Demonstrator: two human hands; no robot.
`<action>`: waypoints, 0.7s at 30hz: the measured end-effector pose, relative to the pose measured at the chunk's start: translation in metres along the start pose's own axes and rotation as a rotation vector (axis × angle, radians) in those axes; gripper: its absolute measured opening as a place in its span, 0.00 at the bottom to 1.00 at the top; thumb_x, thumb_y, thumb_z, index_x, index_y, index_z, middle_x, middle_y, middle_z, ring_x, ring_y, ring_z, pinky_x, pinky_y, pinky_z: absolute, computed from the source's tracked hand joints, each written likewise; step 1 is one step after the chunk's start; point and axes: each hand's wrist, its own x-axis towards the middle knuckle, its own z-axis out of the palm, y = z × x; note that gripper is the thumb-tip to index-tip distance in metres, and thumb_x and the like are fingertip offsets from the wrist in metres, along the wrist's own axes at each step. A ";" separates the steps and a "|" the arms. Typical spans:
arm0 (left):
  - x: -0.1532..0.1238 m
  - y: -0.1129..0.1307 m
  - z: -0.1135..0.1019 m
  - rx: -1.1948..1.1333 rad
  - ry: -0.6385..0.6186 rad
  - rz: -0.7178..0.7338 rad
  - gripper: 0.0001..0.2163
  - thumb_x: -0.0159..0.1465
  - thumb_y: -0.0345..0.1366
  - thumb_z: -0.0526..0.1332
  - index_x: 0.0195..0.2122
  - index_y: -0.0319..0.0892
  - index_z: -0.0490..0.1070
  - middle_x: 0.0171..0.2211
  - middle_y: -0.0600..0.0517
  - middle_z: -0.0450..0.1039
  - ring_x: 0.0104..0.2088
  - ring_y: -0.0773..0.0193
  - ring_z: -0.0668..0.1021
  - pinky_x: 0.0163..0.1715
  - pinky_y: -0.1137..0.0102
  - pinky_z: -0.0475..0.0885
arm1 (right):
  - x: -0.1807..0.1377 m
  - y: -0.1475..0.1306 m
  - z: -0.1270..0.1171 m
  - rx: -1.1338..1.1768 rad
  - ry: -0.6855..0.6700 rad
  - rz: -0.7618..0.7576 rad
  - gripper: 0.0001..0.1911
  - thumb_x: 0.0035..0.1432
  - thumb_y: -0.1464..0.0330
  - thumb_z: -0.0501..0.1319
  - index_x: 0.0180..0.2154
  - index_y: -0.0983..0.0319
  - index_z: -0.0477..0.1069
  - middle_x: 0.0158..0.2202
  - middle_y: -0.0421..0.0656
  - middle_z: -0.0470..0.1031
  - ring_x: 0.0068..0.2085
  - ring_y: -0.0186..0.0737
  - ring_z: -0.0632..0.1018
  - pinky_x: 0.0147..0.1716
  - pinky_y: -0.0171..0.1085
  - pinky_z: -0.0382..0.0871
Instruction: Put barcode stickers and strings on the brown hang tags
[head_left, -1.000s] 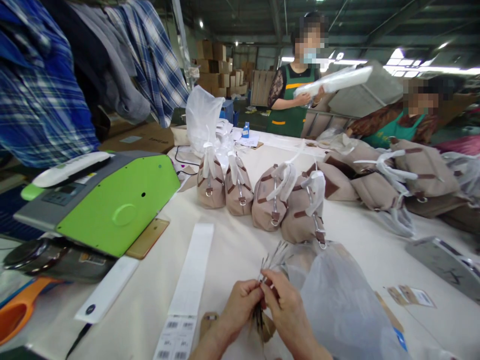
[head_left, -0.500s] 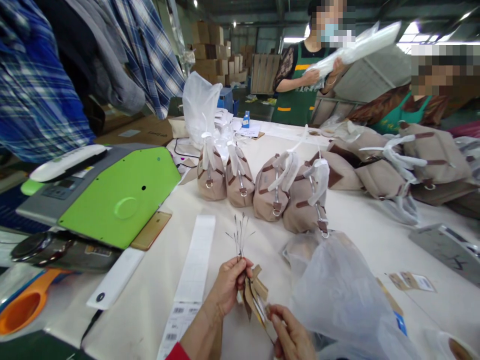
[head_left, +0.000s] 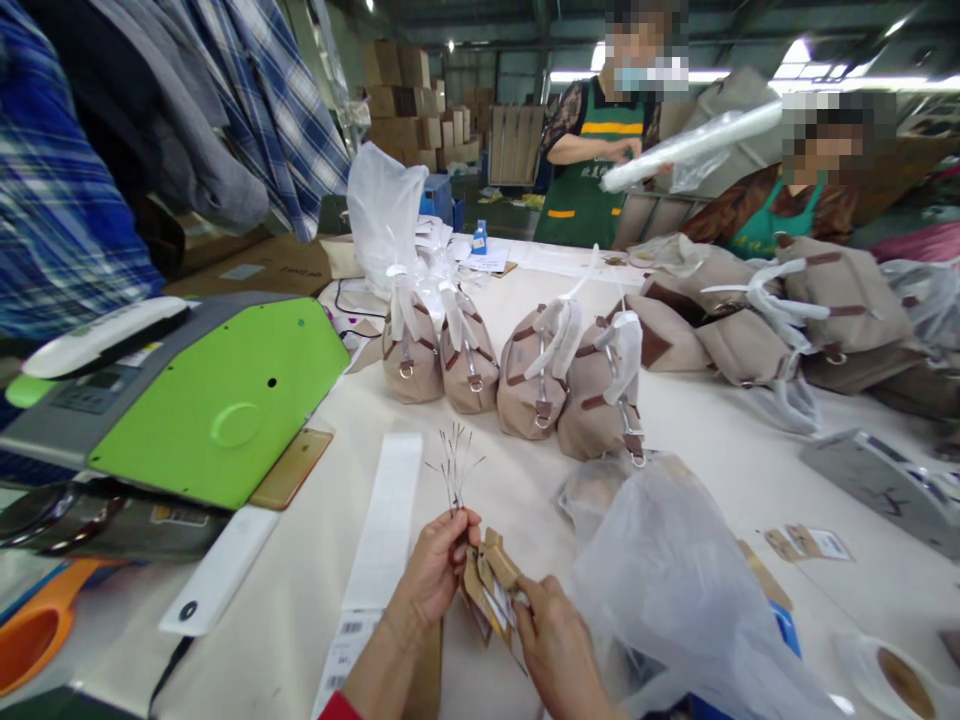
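left hand: the left hand (head_left: 433, 572) is low in the view over the white surface (head_left: 697, 440); its grip is closed on a bundle of thin strings (head_left: 452, 470) whose loose ends fan upward above the fingers
right hand: the right hand (head_left: 551, 645) is just beside the left, a little lower; thumb and fingers pinch the edge of a brown paper tag (head_left: 491, 585)
tags: a small fan of brown and white hang tags sits between the two hands, touching both; the strings rise from the same bunch
plastic bag: a translucent plastic bag (head_left: 675, 590) lies just right of the right hand, with something beige inside it that is too veiled to tell
label strip: a long white label strip (head_left: 386, 520) lies on the surface left of the left hand; barcode stickers (head_left: 349, 640) show at its near end
handbags: four beige handbags (head_left: 525, 375) stand upright in a row beyond the hands, handles wrapped in white; more lie flat in a pile (head_left: 787, 320) farther right
machine: a green and grey machine (head_left: 217, 400) stands at the left, well apart from the hands
co-workers: two people in green aprons are at the far side; one holds a long white plastic-wrapped package (head_left: 690, 145)
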 end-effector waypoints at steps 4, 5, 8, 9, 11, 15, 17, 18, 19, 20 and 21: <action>0.001 0.005 -0.003 -0.012 -0.011 0.009 0.21 0.38 0.46 0.74 0.26 0.36 0.70 0.17 0.57 0.67 0.14 0.79 0.57 0.14 0.80 0.46 | 0.010 -0.013 -0.002 -0.034 -0.039 -0.026 0.17 0.57 0.76 0.50 0.42 0.59 0.74 0.30 0.45 0.73 0.33 0.39 0.78 0.32 0.32 0.67; 0.001 0.007 -0.003 -0.015 -0.015 0.012 0.21 0.39 0.46 0.74 0.26 0.36 0.70 0.17 0.57 0.67 0.14 0.79 0.57 0.14 0.80 0.46 | 0.012 -0.015 -0.002 -0.036 -0.048 -0.031 0.18 0.57 0.76 0.51 0.43 0.59 0.74 0.31 0.45 0.73 0.33 0.39 0.78 0.32 0.32 0.67; 0.001 0.010 -0.005 -0.023 -0.024 0.016 0.20 0.39 0.45 0.74 0.25 0.36 0.70 0.18 0.57 0.67 0.14 0.80 0.57 0.14 0.80 0.47 | 0.018 -0.017 -0.001 -0.041 -0.066 -0.038 0.19 0.57 0.77 0.51 0.47 0.59 0.72 0.32 0.46 0.74 0.34 0.39 0.78 0.33 0.32 0.67; 0.002 0.011 -0.005 -0.025 -0.026 0.017 0.20 0.39 0.45 0.74 0.25 0.37 0.70 0.18 0.57 0.67 0.14 0.80 0.57 0.14 0.80 0.47 | 0.020 -0.018 -0.001 -0.043 -0.072 -0.042 0.19 0.57 0.77 0.51 0.46 0.59 0.73 0.33 0.46 0.74 0.35 0.40 0.78 0.34 0.32 0.67; 0.002 0.013 -0.007 -0.029 -0.028 0.020 0.20 0.40 0.45 0.74 0.26 0.37 0.70 0.18 0.57 0.67 0.14 0.80 0.57 0.14 0.80 0.47 | 0.024 -0.019 0.000 -0.044 -0.092 -0.056 0.17 0.56 0.77 0.52 0.42 0.59 0.75 0.32 0.45 0.74 0.34 0.39 0.77 0.34 0.32 0.66; 0.002 0.016 -0.009 -0.029 -0.027 0.026 0.19 0.40 0.44 0.73 0.26 0.37 0.71 0.18 0.57 0.67 0.14 0.80 0.57 0.13 0.81 0.47 | 0.035 -0.018 0.000 -0.023 -0.148 -0.093 0.12 0.56 0.75 0.54 0.31 0.59 0.76 0.29 0.44 0.73 0.32 0.37 0.76 0.31 0.31 0.64; 0.002 0.018 -0.011 -0.029 -0.021 0.030 0.19 0.39 0.44 0.74 0.25 0.37 0.71 0.18 0.57 0.67 0.14 0.80 0.58 0.13 0.81 0.48 | 0.039 -0.014 -0.003 0.007 -0.164 -0.107 0.12 0.57 0.75 0.53 0.30 0.60 0.75 0.31 0.44 0.73 0.33 0.36 0.75 0.32 0.31 0.64; 0.002 0.019 -0.012 -0.031 -0.015 0.034 0.19 0.39 0.44 0.74 0.25 0.37 0.71 0.18 0.57 0.67 0.14 0.80 0.58 0.13 0.81 0.48 | 0.042 -0.012 -0.006 0.025 -0.169 -0.112 0.12 0.57 0.75 0.52 0.30 0.61 0.74 0.32 0.44 0.73 0.34 0.36 0.75 0.34 0.31 0.64; 0.002 0.020 -0.012 -0.033 -0.009 0.038 0.19 0.39 0.44 0.74 0.25 0.37 0.71 0.18 0.57 0.68 0.14 0.80 0.58 0.13 0.81 0.48 | 0.043 -0.009 -0.009 0.044 -0.175 -0.116 0.11 0.56 0.75 0.52 0.30 0.61 0.73 0.33 0.44 0.73 0.35 0.36 0.74 0.35 0.32 0.64; 0.002 0.021 -0.013 -0.037 -0.003 0.043 0.20 0.38 0.44 0.74 0.25 0.37 0.71 0.18 0.57 0.68 0.14 0.80 0.58 0.13 0.81 0.48 | 0.045 -0.007 -0.012 0.063 -0.184 -0.120 0.11 0.56 0.75 0.52 0.30 0.62 0.72 0.33 0.44 0.73 0.36 0.36 0.74 0.36 0.32 0.64; 0.003 0.022 -0.013 -0.042 0.005 0.049 0.20 0.38 0.44 0.74 0.25 0.37 0.71 0.18 0.57 0.68 0.14 0.80 0.58 0.13 0.81 0.48 | 0.045 -0.005 -0.016 0.082 -0.197 -0.121 0.10 0.55 0.75 0.51 0.30 0.62 0.71 0.33 0.44 0.73 0.36 0.36 0.74 0.37 0.32 0.64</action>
